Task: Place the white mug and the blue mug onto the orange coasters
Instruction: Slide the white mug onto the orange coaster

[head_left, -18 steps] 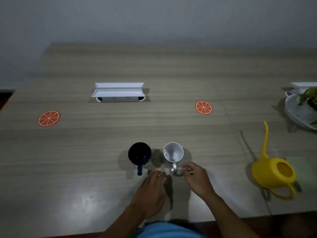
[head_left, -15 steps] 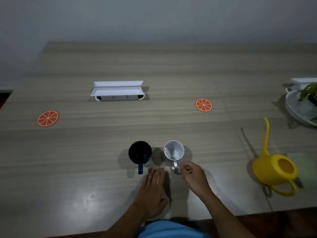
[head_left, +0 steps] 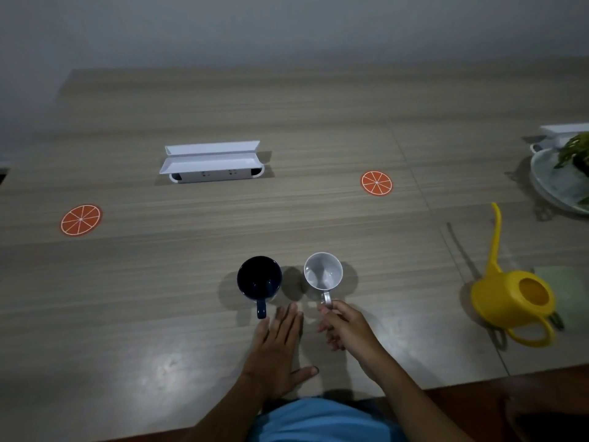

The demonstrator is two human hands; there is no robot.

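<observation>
Glazed white mug (head_left: 323, 271) and blue mug (head_left: 259, 277) stand upright side by side on the wood-grain table (head_left: 159, 298), handles pointing to 6 o'clock. Right hand (head_left: 345, 327) pinches the white mug's handle, though the dim light blurs how firmly; the pickup looks to be just starting. Left hand (head_left: 280, 342) lies flat with fingers spread, just beside the blue handle, holding nothing. Flat round orange coasters sit bare at 10 o'clock (head_left: 81, 220) and 1 o'clock (head_left: 376, 183). Next, a lift toward the right coaster, kept level.
</observation>
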